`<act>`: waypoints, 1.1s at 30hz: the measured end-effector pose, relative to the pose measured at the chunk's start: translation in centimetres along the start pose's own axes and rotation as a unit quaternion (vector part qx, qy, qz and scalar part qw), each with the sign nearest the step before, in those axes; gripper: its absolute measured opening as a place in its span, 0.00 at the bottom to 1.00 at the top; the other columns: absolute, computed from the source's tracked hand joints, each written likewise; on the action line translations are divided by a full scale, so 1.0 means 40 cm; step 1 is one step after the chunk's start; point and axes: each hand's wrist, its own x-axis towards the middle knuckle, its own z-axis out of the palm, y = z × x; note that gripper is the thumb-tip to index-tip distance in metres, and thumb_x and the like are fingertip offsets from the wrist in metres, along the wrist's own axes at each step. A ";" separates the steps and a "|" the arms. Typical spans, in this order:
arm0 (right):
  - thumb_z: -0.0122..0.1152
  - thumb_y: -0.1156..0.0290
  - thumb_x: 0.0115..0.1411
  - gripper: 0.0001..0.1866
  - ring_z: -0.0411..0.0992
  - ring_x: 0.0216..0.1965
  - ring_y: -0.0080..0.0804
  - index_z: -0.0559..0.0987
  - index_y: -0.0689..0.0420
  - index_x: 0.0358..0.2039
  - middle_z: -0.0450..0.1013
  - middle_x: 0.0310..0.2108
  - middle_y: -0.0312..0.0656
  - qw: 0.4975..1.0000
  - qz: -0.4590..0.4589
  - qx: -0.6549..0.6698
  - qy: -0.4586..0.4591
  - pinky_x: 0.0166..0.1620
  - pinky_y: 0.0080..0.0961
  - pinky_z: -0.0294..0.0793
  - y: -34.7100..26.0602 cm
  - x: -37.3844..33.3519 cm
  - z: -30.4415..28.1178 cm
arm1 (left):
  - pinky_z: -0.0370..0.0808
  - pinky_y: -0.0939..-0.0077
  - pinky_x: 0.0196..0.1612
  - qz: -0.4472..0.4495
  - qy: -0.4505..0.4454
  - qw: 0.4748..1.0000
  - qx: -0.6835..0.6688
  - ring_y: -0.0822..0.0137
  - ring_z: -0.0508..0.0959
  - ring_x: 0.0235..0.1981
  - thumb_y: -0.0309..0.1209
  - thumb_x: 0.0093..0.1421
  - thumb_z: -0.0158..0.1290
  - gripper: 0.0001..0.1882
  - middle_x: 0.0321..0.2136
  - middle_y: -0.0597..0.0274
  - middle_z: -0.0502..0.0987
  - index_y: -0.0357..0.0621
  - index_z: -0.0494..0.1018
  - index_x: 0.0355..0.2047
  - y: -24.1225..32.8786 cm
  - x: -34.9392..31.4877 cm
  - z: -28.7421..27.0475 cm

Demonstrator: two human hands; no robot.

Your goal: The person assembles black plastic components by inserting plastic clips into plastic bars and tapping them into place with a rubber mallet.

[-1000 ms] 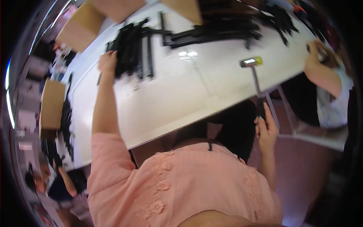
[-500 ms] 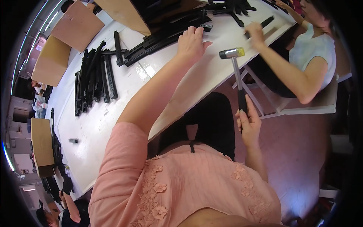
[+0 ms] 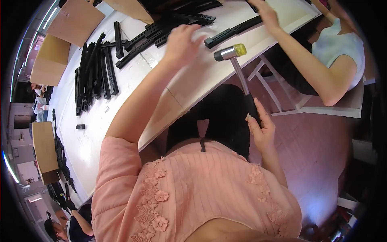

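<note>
My right hand [image 3: 262,127] is wrapped round the black grip of a small mallet [image 3: 240,74], held upright past the table's front edge. Its metal head has one yellow face and one dark face. Over the table, my left hand [image 3: 181,44] is slightly blurred, thumb and fingers apart, with nothing seen in it. Beside and partly behind that hand lie long black slotted plastic rails [image 3: 141,49]. Another black rail [image 3: 231,32] lies to its right, between my left hand and a co-worker's hand [image 3: 264,14].
Several black rails [image 3: 94,72] lie in a row on the white table [image 3: 121,109], farther left. A small black block [image 3: 80,126] sits alone near them. Cardboard boxes [image 3: 50,60] stand along the far left. A co-worker sits at right beside a white-framed stool [image 3: 326,111].
My left hand has drawn back leftward from the far rails. A rail now lies to its right. The co-worker's hand has moved farther back. The mallet has shifted slightly left.
</note>
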 end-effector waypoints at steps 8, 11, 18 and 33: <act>0.52 0.82 0.57 0.26 0.65 0.32 0.15 0.64 0.59 0.57 0.71 0.37 0.36 0.999 -0.025 0.008 0.021 0.38 0.11 0.67 -0.019 -0.004 0.025 | 0.70 0.70 0.40 -0.006 -0.073 0.997 0.007 0.60 0.73 0.36 0.29 0.54 0.51 0.16 0.33 0.58 0.73 0.43 0.71 0.45 0.023 -0.043 0.007; 0.52 0.81 0.57 0.26 0.61 0.25 0.11 0.64 0.56 0.57 0.70 0.32 0.32 0.999 0.005 0.028 0.033 0.29 0.07 0.63 -0.025 -0.005 0.037 | 0.64 0.86 0.32 -0.236 -0.202 0.893 -0.327 0.80 0.65 0.26 0.29 0.61 0.45 0.13 0.24 0.72 0.68 0.45 0.72 0.46 -0.014 -0.111 -0.094; 0.51 0.78 0.59 0.26 0.56 0.19 0.09 0.62 0.54 0.59 0.67 0.26 0.29 0.999 0.023 0.019 -0.017 0.20 0.05 0.56 -0.036 0.018 0.119 | 0.62 0.87 0.32 -0.327 -0.183 0.862 -0.341 0.81 0.65 0.27 0.34 0.57 0.53 0.18 0.28 0.74 0.70 0.43 0.71 0.47 -0.086 -0.303 -0.302; 0.50 0.78 0.59 0.22 0.56 0.21 0.13 0.67 0.56 0.55 0.69 0.29 0.30 0.974 -0.023 -0.152 -0.165 0.25 0.10 0.57 -0.094 0.059 0.296 | 0.66 0.70 0.36 -0.145 0.043 0.986 0.064 0.62 0.71 0.30 0.36 0.53 0.56 0.12 0.27 0.61 0.73 0.55 0.78 0.38 -0.171 -0.530 -0.369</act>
